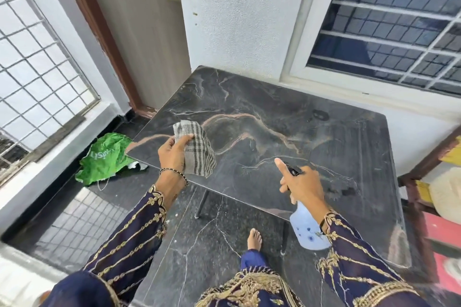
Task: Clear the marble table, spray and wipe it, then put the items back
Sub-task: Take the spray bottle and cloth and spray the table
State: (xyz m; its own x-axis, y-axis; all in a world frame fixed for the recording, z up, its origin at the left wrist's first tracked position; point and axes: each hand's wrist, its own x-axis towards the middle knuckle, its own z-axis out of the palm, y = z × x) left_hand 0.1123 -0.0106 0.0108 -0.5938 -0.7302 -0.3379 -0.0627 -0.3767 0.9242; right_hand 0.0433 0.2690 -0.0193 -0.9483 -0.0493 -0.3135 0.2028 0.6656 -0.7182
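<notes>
The dark marble table [287, 112] with tan veins fills the middle of the view, and its top is bare. My left hand [173, 154] holds a grey checked cloth [199, 149] just above the table's near left edge. My right hand [301, 182] grips a pale blue spray bottle [308, 229] by its black head, above the table's front edge. The nozzle points over the tabletop and my forefinger is stretched out along the trigger.
A green bag [106, 157] lies on the floor left of the table. A door stands behind it, a barred window [389, 22] at the back right, and a wooden shelf [429, 182] at the right edge. My bare foot [254, 238] is under the table's front edge.
</notes>
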